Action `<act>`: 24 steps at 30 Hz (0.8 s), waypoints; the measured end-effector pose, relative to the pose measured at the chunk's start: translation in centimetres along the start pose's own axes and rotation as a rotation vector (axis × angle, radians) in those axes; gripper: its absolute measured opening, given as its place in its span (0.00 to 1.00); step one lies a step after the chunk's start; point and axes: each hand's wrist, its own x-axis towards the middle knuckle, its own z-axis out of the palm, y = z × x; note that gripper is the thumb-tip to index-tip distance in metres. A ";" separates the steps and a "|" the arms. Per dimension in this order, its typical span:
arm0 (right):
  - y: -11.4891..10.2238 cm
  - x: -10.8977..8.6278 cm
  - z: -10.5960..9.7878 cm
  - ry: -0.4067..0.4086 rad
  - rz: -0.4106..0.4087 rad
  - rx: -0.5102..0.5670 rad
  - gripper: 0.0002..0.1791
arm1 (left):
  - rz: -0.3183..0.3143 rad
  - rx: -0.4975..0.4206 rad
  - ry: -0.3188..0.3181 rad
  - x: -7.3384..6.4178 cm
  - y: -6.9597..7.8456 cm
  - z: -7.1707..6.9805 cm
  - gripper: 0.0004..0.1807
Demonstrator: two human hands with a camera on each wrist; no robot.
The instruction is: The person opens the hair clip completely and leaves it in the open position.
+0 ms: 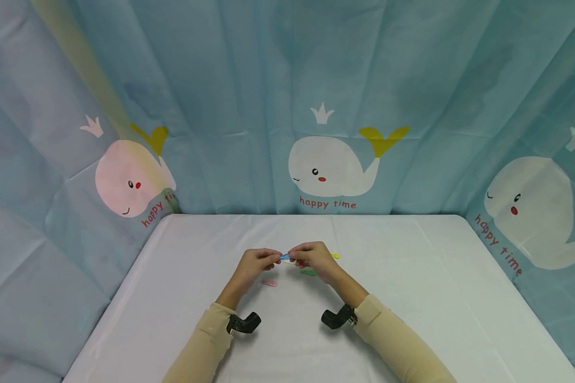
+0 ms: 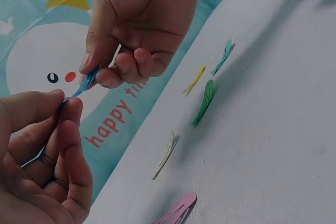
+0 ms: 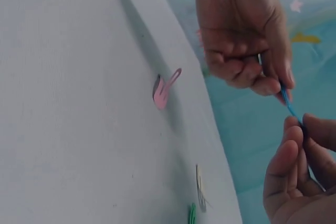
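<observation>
A blue snap hair clip (image 1: 285, 257) is held up above the table between both hands. My left hand (image 1: 254, 268) pinches one end of it between thumb and fingertips, and my right hand (image 1: 316, 259) pinches the other end the same way. Close up in the left wrist view, the blue clip (image 2: 80, 87) spans the short gap between the two sets of fingertips. The fingers cover both of its ends. Below the hands lie a pink hair clip (image 1: 269, 282), a green one (image 1: 309, 272) and a yellow one (image 1: 335, 255). The pink clip (image 3: 167, 90) looks snapped open in the right wrist view.
A cream hair clip (image 2: 166, 155) and a turquoise one (image 2: 223, 56) also lie on the white tabletop (image 1: 172, 298). Blue curtains (image 1: 249, 106) printed with whales stand along the table's back and sides.
</observation>
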 end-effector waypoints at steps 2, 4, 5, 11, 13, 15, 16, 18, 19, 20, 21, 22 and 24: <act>0.0 -0.1 0.0 0.001 0.027 0.028 0.14 | -0.023 -0.031 -0.012 0.1 -0.1 0.0 0.13; 0.0 -0.2 0.0 0.000 0.048 0.058 0.14 | -0.045 -0.059 -0.020 0.2 -0.2 0.0 0.13; -0.1 -0.3 0.0 -0.001 0.058 0.075 0.15 | -0.055 -0.075 -0.023 0.2 -0.3 0.0 0.13; -0.2 -0.4 0.0 -0.010 0.108 0.168 0.15 | -0.091 -0.161 -0.036 0.3 -0.5 -0.1 0.15; -0.2 -0.4 0.1 -0.008 0.126 0.189 0.15 | -0.092 -0.182 -0.042 0.2 -0.5 -0.1 0.16; -0.2 -0.4 0.1 -0.005 0.139 0.199 0.15 | -0.094 -0.191 -0.042 0.1 -0.4 -0.2 0.16; -0.2 -0.4 0.1 -0.006 0.140 0.203 0.14 | -0.093 -0.193 -0.042 0.0 -0.3 -0.2 0.16; -0.1 -0.4 0.2 -0.002 0.151 0.216 0.13 | -0.092 -0.197 -0.043 -0.1 -0.2 -0.2 0.17; -0.1 -0.4 0.2 0.000 0.155 0.222 0.13 | -0.093 -0.199 -0.044 -0.1 -0.2 -0.2 0.17; -0.1 -0.4 0.2 0.002 0.159 0.226 0.12 | -0.095 -0.202 -0.044 -0.2 -0.2 -0.2 0.18; -0.1 -0.4 0.2 0.002 0.162 0.231 0.12 | -0.096 -0.207 -0.045 -0.2 -0.2 -0.2 0.18; -0.1 -0.4 0.2 0.004 0.165 0.235 0.12 | -0.097 -0.210 -0.047 -0.2 -0.2 -0.2 0.18; -0.1 -0.4 0.2 0.006 0.174 0.246 0.11 | -0.094 -0.217 -0.051 -0.3 -0.2 -0.3 0.18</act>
